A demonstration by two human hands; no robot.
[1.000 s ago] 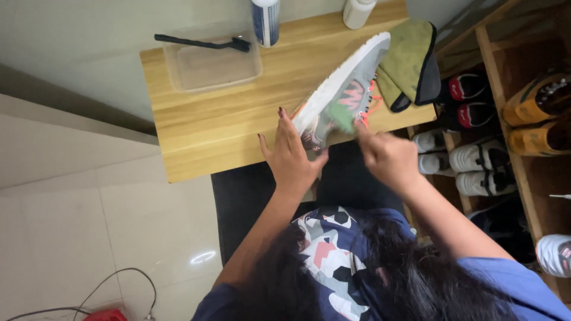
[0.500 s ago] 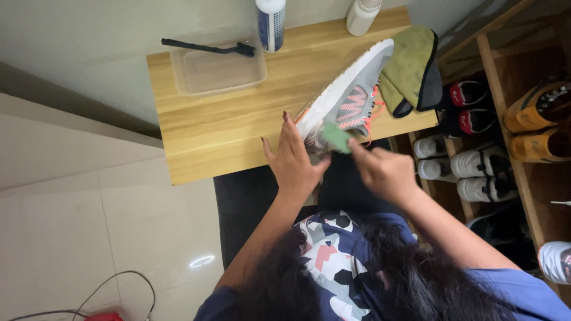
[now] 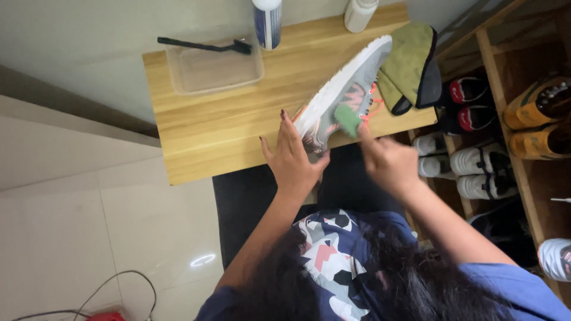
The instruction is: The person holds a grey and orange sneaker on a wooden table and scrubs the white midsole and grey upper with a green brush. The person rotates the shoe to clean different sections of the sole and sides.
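Since the earlier frame, the green sponge (image 3: 348,119) had been slid further up the grey sneaker's (image 3: 345,95) side.

It was pinched in the closed right hand (image 3: 389,163), while the left hand (image 3: 292,157) was spread open against the heel, the shoe being propped tilted on the wooden bench (image 3: 238,119). The sneaker was judged light and soft-sided, best gripped at its stiffer sole. Open room was left toward the plastic tray (image 3: 214,68); the olive cloth (image 3: 410,62) and bench edge were close.
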